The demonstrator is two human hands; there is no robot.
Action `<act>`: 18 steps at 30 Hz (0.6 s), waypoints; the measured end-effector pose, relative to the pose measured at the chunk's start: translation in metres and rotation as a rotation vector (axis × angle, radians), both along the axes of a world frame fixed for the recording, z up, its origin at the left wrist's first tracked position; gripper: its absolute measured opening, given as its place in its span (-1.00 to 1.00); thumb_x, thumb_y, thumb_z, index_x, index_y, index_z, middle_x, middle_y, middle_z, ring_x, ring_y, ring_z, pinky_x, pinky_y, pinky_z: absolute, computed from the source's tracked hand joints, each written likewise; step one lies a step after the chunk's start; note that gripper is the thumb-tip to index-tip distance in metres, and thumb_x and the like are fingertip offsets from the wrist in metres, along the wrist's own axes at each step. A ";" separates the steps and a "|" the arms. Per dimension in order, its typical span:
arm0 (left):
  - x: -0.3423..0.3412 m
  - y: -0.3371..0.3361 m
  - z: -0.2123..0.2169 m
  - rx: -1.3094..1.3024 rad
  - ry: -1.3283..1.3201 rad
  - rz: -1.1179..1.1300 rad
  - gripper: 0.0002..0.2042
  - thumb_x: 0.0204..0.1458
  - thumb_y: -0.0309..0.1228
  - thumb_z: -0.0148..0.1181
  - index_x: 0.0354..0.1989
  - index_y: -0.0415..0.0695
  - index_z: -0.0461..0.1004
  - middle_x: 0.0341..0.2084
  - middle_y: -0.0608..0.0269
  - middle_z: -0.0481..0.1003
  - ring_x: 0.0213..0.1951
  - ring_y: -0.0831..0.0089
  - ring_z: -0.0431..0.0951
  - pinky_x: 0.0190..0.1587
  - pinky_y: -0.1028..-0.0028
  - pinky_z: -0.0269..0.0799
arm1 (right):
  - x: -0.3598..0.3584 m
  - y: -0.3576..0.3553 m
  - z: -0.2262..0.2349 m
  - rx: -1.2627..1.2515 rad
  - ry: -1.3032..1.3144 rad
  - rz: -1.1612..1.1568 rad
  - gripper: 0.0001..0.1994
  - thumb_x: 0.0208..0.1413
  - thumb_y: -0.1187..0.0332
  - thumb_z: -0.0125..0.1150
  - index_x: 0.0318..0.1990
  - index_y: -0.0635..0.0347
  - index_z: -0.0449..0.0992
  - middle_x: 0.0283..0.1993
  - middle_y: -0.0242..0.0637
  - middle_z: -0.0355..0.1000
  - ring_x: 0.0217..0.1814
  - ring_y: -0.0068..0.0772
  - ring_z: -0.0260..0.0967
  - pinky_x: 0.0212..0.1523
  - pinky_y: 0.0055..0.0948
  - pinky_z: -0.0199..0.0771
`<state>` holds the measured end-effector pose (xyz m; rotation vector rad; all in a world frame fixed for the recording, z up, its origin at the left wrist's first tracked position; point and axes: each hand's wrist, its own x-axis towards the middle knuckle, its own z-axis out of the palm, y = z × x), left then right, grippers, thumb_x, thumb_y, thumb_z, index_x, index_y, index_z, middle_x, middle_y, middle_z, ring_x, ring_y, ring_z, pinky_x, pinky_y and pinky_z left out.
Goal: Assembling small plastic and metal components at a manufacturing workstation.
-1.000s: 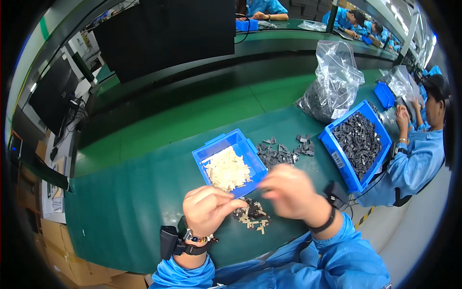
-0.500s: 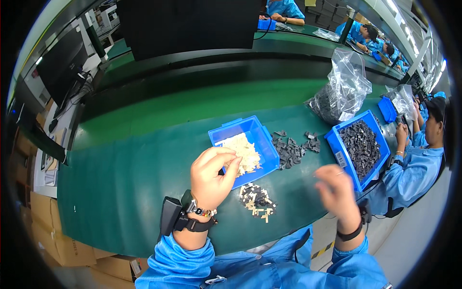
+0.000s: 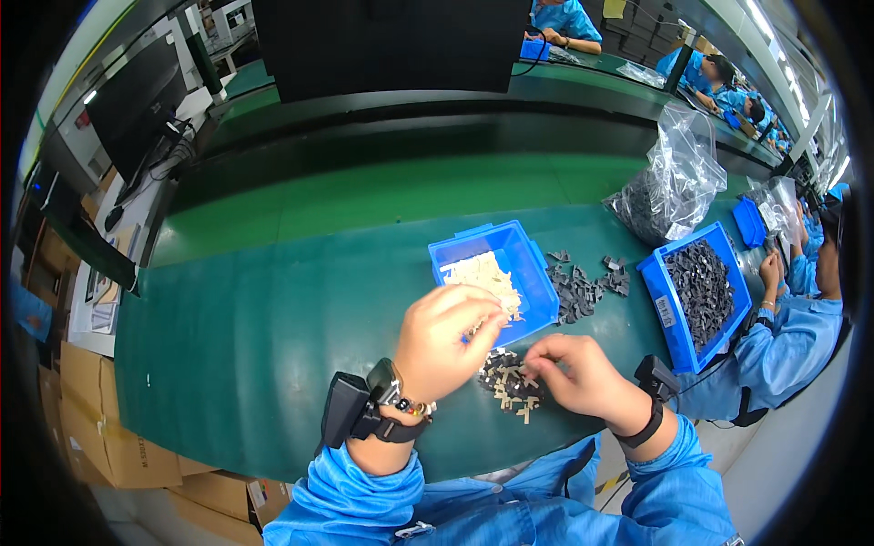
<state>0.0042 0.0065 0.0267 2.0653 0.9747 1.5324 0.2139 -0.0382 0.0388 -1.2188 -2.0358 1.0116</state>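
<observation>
My left hand [image 3: 446,338] hovers over the near-left part of a blue plastic bin [image 3: 540,282] of small cream-coloured pieces [image 3: 482,273]. Its thumb and forefinger meet in a pinch, and whatever is between them is too small to make out. Just right of it, my right hand [image 3: 578,378] is at the edge of a small mixed pile of black and cream pieces [image 3: 515,389]. The fingertips there are closed together over the pile, and I cannot make out what they grip. Loose black pieces [image 3: 575,296] lie on the green mat beside the bin.
A second blue bin [image 3: 672,318], full of black pieces [image 3: 699,287], stands to the right. Behind it is a clear plastic bag [image 3: 678,173] of dark parts. A co-worker in a blue sleeve [image 3: 797,341] sits at the right. A black monitor [image 3: 391,45] stands at the back.
My right hand has come left and down from beside the right-hand bin to the mixed pile, its fingers closing. My left hand stays pinched over the cream pieces. The whole view has shifted slightly.
</observation>
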 end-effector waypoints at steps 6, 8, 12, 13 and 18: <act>0.002 -0.007 0.005 -0.027 0.036 -0.109 -0.95 -0.02 -0.59 0.24 -0.37 -0.27 0.57 -0.37 0.09 0.59 -0.30 0.22 0.60 -0.20 0.36 0.49 | -0.007 0.022 0.018 0.060 0.109 0.094 -0.87 0.07 0.64 0.14 -0.25 0.32 0.56 -0.38 -0.20 0.54 -0.35 -0.44 0.52 -0.32 -0.45 0.50; 0.000 -0.005 0.002 -0.098 0.051 -0.151 -0.93 -0.02 -0.58 0.25 -0.35 -0.27 0.57 -0.37 0.11 0.59 -0.29 0.23 0.60 -0.18 0.35 0.47 | -0.006 0.023 0.019 0.017 0.118 0.124 -0.88 0.06 0.63 0.16 -0.25 0.31 0.57 -0.38 -0.21 0.54 -0.34 -0.45 0.52 -0.32 -0.47 0.49; -0.005 -0.005 0.007 -0.135 0.124 -0.331 -0.87 -0.06 -0.50 0.35 -0.33 -0.22 0.59 -0.36 0.21 0.61 -0.27 0.30 0.60 -0.13 0.34 0.38 | 0.001 0.020 0.012 -0.101 0.183 0.118 -0.91 0.07 0.58 0.23 -0.25 0.29 0.58 -0.38 -0.28 0.56 -0.36 -0.53 0.48 -0.33 -0.53 0.45; -0.005 -0.006 0.011 -0.136 0.125 -0.334 -0.87 -0.06 -0.50 0.35 -0.33 -0.22 0.59 -0.36 0.21 0.61 -0.27 0.30 0.60 -0.13 0.34 0.38 | 0.004 0.020 0.011 -0.098 0.197 0.086 -0.91 0.08 0.56 0.24 -0.25 0.29 0.58 -0.37 -0.29 0.57 -0.37 -0.55 0.47 -0.33 -0.54 0.45; -0.002 -0.010 0.005 -0.197 0.181 -0.408 -0.81 -0.11 -0.42 0.41 -0.29 -0.11 0.59 -0.46 0.33 0.62 -0.33 0.42 0.61 -0.03 0.36 0.28 | 0.008 0.015 0.009 -0.175 0.304 0.048 -0.90 0.08 0.55 0.27 -0.24 0.29 0.60 -0.35 -0.29 0.58 -0.36 -0.61 0.45 -0.32 -0.56 0.45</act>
